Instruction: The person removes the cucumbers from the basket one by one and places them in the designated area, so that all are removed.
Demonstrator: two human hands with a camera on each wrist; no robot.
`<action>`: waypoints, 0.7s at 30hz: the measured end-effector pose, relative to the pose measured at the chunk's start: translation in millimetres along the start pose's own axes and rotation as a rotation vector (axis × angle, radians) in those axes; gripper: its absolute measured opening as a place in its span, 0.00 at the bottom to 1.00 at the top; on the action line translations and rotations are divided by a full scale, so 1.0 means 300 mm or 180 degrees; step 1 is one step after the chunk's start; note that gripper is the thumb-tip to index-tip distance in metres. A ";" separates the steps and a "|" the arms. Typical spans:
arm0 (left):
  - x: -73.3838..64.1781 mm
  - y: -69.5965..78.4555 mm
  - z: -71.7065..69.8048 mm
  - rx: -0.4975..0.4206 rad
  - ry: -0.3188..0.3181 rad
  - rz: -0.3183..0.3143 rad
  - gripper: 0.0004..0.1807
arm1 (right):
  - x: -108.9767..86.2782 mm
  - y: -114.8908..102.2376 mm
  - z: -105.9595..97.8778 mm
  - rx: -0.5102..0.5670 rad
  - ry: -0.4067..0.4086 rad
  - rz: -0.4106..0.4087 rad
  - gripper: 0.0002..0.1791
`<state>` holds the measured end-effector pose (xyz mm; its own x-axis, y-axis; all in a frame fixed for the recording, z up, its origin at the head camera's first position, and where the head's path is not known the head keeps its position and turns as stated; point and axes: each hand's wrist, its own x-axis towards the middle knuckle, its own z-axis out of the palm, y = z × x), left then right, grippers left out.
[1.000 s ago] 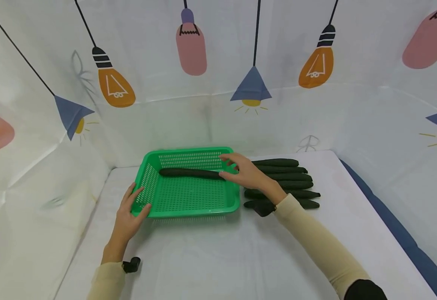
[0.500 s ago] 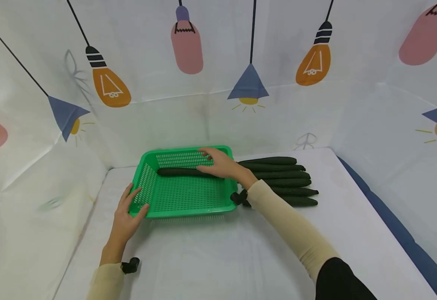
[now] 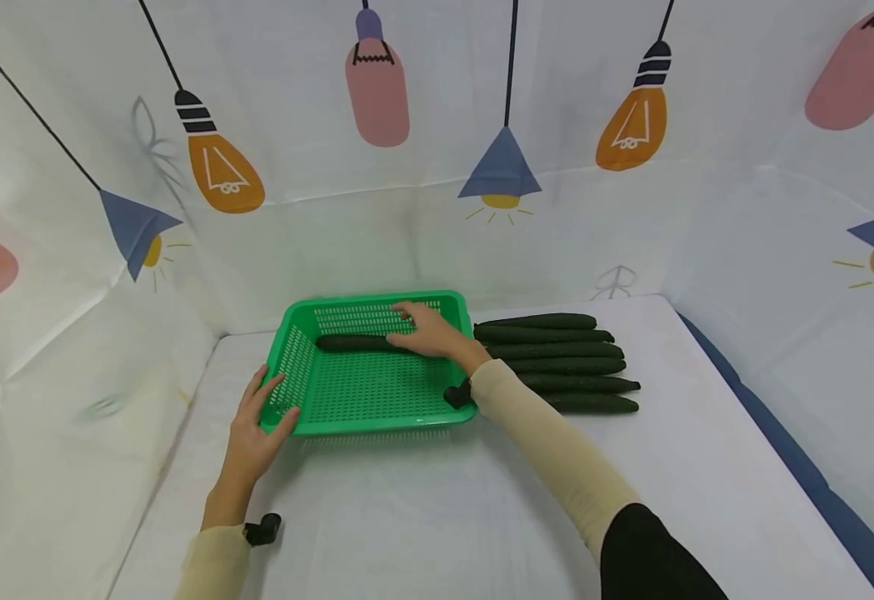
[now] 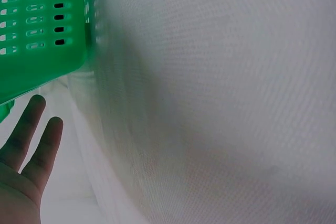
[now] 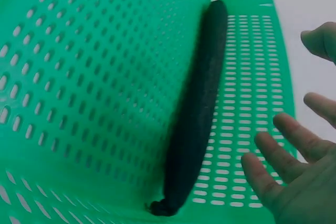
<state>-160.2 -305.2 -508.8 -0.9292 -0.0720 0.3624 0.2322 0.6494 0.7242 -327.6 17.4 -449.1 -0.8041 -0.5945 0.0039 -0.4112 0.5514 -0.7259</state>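
A green plastic basket with slotted walls sits on the white table, one dark green cucumber lying inside. My left hand is at the basket's left front corner, fingers extended along the rim and thumb over the front edge. In the left wrist view two fingers show below the basket's corner. My right hand hovers over the basket's right half, overlapping the cucumber's right end in the head view. In the right wrist view its fingers are spread beside the cucumber, holding nothing.
Several more cucumbers lie side by side on the table just right of the basket, partly behind the right forearm. A white cloth wall printed with lamps rises behind the table. Blue fabric borders its right edge.
My right hand has moved left, from the basket's right rim to farther inside over the cucumber. The left hand stays at the rim, and the cucumber in the basket looks unmoved.
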 end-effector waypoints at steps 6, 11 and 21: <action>-0.004 0.002 -0.002 -0.0014 0.0002 0.0019 0.34 | 0.011 0.015 0.038 -0.0083 -0.0233 0.0139 0.38; -0.007 0.006 -0.003 -0.0006 -0.0009 0.0028 0.34 | 0.010 0.017 0.051 -0.0064 -0.0350 0.0245 0.39; 0.001 0.007 0.000 0.0012 -0.0012 0.0001 0.34 | 0.011 0.020 0.053 -0.0099 -0.0368 0.0391 0.35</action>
<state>-159.9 -303.8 -507.2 -0.9303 -0.0690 0.3604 0.2313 0.6521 0.7219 -325.8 9.6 -464.3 -0.7951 -0.5839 -0.1640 -0.3274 0.6409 -0.6944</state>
